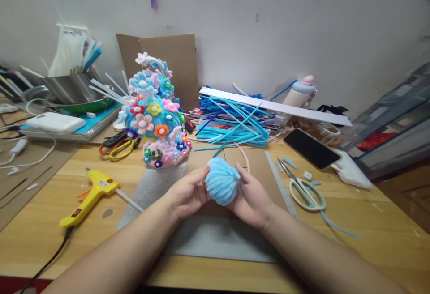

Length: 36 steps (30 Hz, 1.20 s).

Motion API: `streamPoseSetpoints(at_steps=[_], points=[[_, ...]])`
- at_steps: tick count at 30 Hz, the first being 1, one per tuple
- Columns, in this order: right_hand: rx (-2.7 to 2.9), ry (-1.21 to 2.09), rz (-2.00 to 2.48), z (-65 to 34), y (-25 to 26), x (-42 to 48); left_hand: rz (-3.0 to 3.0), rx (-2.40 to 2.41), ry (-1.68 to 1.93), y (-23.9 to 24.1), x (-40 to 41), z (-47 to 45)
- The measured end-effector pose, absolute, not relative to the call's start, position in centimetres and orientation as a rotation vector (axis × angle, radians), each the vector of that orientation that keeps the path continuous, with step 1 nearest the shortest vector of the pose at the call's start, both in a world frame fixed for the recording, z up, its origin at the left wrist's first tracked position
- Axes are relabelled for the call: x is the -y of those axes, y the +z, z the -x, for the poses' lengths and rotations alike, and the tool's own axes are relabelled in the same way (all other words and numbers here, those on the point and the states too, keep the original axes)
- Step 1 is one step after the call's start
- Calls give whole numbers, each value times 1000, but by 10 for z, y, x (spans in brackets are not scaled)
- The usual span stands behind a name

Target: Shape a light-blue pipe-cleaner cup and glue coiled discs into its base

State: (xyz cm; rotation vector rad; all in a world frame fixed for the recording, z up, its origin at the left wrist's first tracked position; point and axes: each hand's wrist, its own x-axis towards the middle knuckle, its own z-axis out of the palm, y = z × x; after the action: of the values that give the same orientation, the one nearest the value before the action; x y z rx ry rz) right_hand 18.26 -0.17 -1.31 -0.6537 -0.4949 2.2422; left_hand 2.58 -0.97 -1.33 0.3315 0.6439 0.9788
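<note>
I see one blue ball [220,182] just below the centre of the frame, between two hands: the left hand [188,194] and right hand [252,200] grip its opposite sides. Around them on the desk [386,236], I count one glue gun [89,198] at left, and one pale scissors [307,194] and one phone [312,148] at right.

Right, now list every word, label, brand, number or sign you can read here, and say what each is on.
No text can be read in this view.
Label on the yellow glue gun: too small and blurred to read.
Small white block beside the scissors: a dark mark, too blurred to read.
Phone: dark screen, no text visible.
Blue ribbed ball: no text visible.
</note>
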Motion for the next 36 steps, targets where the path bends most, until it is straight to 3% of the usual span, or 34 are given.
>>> streamPoseSetpoints(at_steps=[11,36], points=[[774,1976,791,-183,-16,8,-655,-597,999,-11,14,-30],[650,2119,759,-188,-19,-1,-724,-662,1031,-13,7,-25]])
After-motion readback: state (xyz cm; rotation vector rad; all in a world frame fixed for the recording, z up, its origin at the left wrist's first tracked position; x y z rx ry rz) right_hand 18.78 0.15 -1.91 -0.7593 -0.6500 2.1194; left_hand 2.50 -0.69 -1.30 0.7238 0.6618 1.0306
